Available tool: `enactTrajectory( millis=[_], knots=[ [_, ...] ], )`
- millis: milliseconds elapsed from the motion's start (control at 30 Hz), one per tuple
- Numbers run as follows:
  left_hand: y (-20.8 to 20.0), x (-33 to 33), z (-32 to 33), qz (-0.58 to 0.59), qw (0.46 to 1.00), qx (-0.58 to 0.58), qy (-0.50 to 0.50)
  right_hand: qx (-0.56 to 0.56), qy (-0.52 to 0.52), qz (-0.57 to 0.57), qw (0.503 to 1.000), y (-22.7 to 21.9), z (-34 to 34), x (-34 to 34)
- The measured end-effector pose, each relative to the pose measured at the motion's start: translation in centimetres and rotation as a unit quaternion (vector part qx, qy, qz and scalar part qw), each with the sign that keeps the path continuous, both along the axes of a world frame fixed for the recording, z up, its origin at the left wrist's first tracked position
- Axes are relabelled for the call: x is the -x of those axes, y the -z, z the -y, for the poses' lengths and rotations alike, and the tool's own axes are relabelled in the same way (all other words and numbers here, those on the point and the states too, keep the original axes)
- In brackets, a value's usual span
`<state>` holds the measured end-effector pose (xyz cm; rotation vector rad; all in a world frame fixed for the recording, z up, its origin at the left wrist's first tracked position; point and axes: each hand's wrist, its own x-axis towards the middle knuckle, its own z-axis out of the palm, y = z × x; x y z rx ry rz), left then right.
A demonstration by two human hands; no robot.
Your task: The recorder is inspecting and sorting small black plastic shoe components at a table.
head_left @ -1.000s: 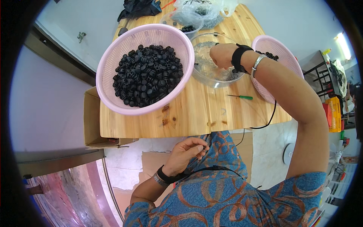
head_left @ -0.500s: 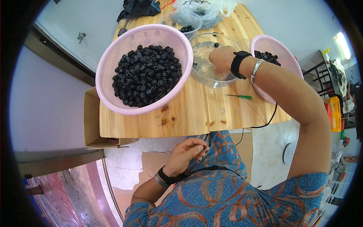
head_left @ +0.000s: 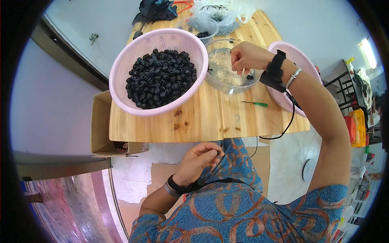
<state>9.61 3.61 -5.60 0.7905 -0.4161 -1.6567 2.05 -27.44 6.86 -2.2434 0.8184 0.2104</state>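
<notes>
My right hand [head_left: 249,57] is over the clear round tub [head_left: 227,86], palm down, thumb and fingertips pinched together. Anything between those fingertips is too small to make out. Inside the tub lie small, thin, clear or silvery pieces, with a few black parts [head_left: 250,77] near its right side. My left hand [head_left: 199,161] is low in front of the table edge, above my lap. Its fingers are curled against the thumb, and whatever they hold is hidden. Left of the tub, a large pink basket [head_left: 117,83] holds a heap of small black plastic cord locks [head_left: 160,79].
A green-handled screwdriver [head_left: 259,104] lies on the wooden table [head_left: 198,127]. A second pink basket [head_left: 302,58] stands at the right, partly behind my wrist. Farther back are another clear tub [head_left: 210,37], plastic bags [head_left: 227,26] and a black bag [head_left: 156,10]. A black cable [head_left: 289,127] hangs from my right wrist.
My right hand has lifted from inside the clear tub and turned, so its pinched fingertips now show. My left hand stays nearly in place. The whole view has shifted slightly.
</notes>
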Motion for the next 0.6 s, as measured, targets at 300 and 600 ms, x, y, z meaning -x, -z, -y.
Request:
enactTrajectory(
  millis=[300, 600],
  knots=[
    [-1.5, 0.8, 1.3, 0.011, 0.999, 0.018, -0.026, -0.048, 0.042, 0.12, 0.991, 0.4, -0.4, 1.8],
    [-2.6, 1.3, 3.0, 0.009, 0.996, 0.042, -0.072, -0.047, 0.041, 0.173, 0.983, 0.3, -1.2, 3.3]
  ],
)
